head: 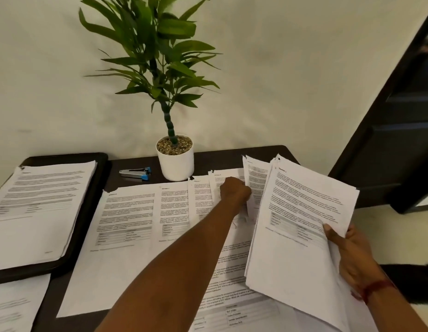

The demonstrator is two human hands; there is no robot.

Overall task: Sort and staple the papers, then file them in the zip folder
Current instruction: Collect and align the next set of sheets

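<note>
Head view: right hand (347, 255) grips the stack (301, 212); left hand (234, 192), fingers curled, pinches one sheet (255, 178) beside it, over the fanned piles (136, 212). Match its heading first, then lay it square on its pile.

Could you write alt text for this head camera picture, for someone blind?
A person's right hand holds a stack of papers while the left hand grips a sheet from a row of papers on a dark table. Behind stand a stapler and potted plant.
</note>
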